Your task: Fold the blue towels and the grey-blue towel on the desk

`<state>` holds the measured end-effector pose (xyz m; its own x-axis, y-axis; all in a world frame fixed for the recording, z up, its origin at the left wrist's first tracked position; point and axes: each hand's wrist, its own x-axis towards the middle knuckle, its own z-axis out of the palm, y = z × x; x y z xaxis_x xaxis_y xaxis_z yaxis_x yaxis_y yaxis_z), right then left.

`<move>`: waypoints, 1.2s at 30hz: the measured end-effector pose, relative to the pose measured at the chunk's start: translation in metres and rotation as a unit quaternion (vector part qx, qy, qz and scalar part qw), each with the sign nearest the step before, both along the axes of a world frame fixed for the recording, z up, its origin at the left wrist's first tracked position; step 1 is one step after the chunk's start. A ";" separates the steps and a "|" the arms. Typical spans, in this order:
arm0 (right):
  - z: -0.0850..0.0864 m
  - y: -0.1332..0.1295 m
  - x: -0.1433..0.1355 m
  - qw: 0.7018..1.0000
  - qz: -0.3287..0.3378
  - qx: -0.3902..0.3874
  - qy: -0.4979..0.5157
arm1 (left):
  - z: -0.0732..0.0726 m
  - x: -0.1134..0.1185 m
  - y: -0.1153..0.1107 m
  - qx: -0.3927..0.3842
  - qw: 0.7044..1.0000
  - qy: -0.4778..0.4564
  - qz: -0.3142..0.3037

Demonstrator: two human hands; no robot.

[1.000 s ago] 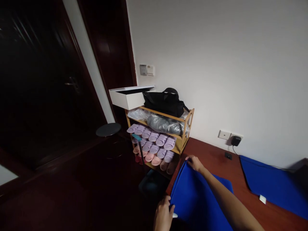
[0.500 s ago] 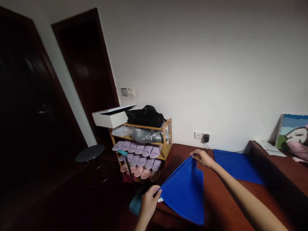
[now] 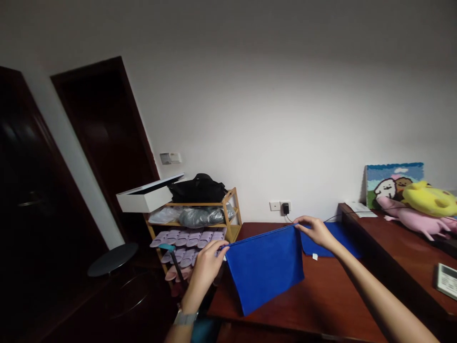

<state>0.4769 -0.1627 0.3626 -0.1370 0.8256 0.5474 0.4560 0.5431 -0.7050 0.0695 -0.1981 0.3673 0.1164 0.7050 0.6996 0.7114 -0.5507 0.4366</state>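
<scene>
Beside the wooden rack of pale purple slippers point(image 3: 194, 237), the left hand point(image 3: 209, 261) and right hand point(image 3: 314, 230) pinch the upper corners of a folded blue fabric sheet point(image 3: 266, 267) between their fingers, holding it up over the reddish-brown wooden surface point(image 3: 335, 295), left of another flat blue sheet point(image 3: 335, 240).

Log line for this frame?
left hand: grips blue cloth corner | right hand: grips opposite corner | cloth: hanging above table

Two blue cloths point(image 3: 266, 269), one black bag point(image 3: 200, 189), one white box point(image 3: 148, 200), one round stool point(image 3: 113, 259), one yellow plush point(image 3: 430, 199)
</scene>
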 end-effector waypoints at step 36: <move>-0.022 -0.081 0.039 0.986 -0.065 -0.079 0.134 | -0.009 0.049 0.019 -0.151 0.944 -0.254 -0.149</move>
